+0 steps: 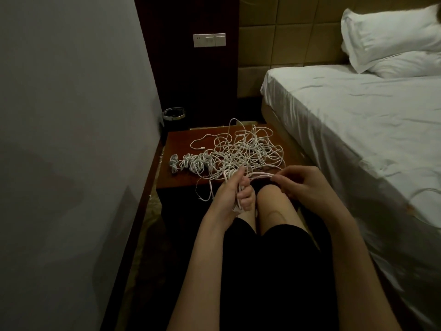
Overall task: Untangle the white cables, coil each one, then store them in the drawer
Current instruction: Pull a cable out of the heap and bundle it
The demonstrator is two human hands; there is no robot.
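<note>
Here, a seated person is looking down at a low dark wooden counter (181,139) standing between a grey wall on its left and a bed (358,120) on its right. Two bare knees are showing just in front of the counter.

On the counter a large tangle of white cables (248,149) is sprawling over its middle and right part; the strands are too knotted to count. To the left of that tangle, near the counter's front left corner, small coiled bundles (191,163) are lying in a row, touching each other; there seem to be about four, though the exact number is hard to tell. One loose cable end with a plug (202,147) is lying behind the bundles.

Both hands are working just in front of the counter's front edge, above the knees. The left hand (232,192) is gripping a partly wound coil (235,182) of white cable, its fingers curling round the loops. The right hand (303,185) is pinching a strand (260,176) that is stretching straight across from the coil in the left hand. A few strands are hanging over the counter's front edge beside the left hand.

Behind the counter a small round bin with a shiny rim (173,113) is standing on the floor against the wall, and above it a white switch plate (209,39) is sitting on a dark panel. Two white pillows (391,39) are lying stacked at the head of the bed. No drawer can be made out.
</note>
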